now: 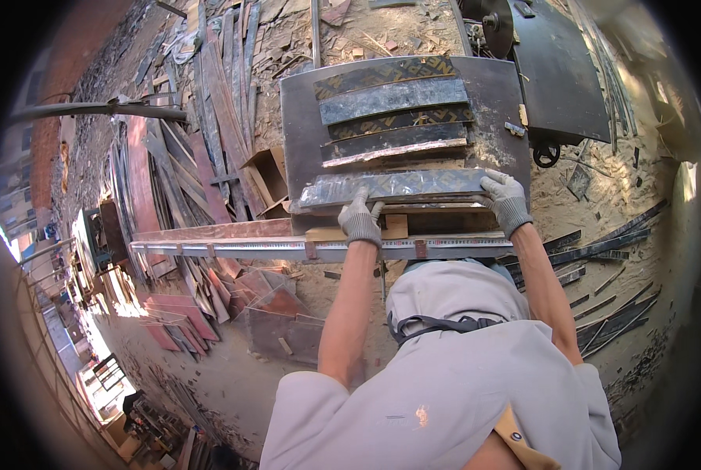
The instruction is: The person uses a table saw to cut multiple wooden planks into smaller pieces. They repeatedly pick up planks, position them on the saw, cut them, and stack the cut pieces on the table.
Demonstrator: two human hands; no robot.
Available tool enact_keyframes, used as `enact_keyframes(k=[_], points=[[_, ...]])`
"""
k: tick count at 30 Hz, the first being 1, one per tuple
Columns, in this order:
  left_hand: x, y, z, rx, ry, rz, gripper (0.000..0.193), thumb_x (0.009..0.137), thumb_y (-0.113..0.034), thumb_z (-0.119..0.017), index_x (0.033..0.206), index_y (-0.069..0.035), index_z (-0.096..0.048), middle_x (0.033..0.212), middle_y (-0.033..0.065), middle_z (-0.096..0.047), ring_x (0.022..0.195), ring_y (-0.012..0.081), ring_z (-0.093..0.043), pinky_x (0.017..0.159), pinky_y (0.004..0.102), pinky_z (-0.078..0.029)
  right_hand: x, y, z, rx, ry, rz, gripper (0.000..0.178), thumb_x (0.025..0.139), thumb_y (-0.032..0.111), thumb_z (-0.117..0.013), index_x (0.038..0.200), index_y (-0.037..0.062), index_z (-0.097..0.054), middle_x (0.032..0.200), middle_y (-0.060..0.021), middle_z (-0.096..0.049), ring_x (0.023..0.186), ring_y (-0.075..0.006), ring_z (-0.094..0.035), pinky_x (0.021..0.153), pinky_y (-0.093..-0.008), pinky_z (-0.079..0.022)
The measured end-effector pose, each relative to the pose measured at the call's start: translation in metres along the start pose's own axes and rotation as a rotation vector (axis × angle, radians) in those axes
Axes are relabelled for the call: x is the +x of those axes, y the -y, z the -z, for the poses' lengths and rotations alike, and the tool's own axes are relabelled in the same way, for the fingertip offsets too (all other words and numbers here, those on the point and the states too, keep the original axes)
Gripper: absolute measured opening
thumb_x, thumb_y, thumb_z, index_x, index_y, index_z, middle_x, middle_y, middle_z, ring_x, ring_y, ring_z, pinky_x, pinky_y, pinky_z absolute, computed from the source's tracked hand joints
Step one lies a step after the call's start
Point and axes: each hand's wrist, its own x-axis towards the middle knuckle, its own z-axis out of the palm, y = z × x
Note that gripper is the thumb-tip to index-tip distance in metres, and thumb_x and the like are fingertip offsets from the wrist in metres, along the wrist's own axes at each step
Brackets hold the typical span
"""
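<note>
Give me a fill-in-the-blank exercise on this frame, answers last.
The open brown cardboard box sits to the ____ of the dark rectangular tabletop.
The round black handwheel is on the tabletop's ____ side.
The left hand and right hand touch the long blue-gray board; their knitted gloves are coloured ____.
Missing words: left; right; gray.

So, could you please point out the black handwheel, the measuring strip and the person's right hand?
Black handwheel [546, 153], head view: on its hub.
Measuring strip [276, 245], head view: on its pale face.
Right hand [508, 202], head view: on its gloved back.
</note>
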Motion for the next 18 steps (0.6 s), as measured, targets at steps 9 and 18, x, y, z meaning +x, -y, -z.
enact_keyframes(k=[9,18], points=[[0.051,-0.076,0.054,-0.494,0.189,-0.139,0.034,0.112,-0.028,-0.066,0.135,-0.004,-0.068,0.131,0.0129,-0.076,0.122,0.0307,-0.072,0.102,0.0484,-0.062,-0.007,0.019,-0.021,-0.612,0.160,0.351,0.051,0.104,0.032,-0.079,0.144,0.0025,-0.067,0.137,-0.0132,-0.074,0.121,-0.0226,-0.072,0.109,-0.0368,-0.057],[0.040,-0.159,0.110,-0.406,0.036,-0.241,0.090,0.094,-0.088,-0.059,0.138,-0.010,-0.064,0.135,0.0172,-0.067,0.121,0.0368,-0.063,0.111,0.0559,-0.050,0.042,0.041,-0.086,-1.875,0.660,0.400,0.086,0.065,0.050,-0.096,0.131,0.0024,-0.071,0.133,-0.0217,-0.073,0.123,-0.0355,-0.069,0.104,-0.0468,-0.056]])
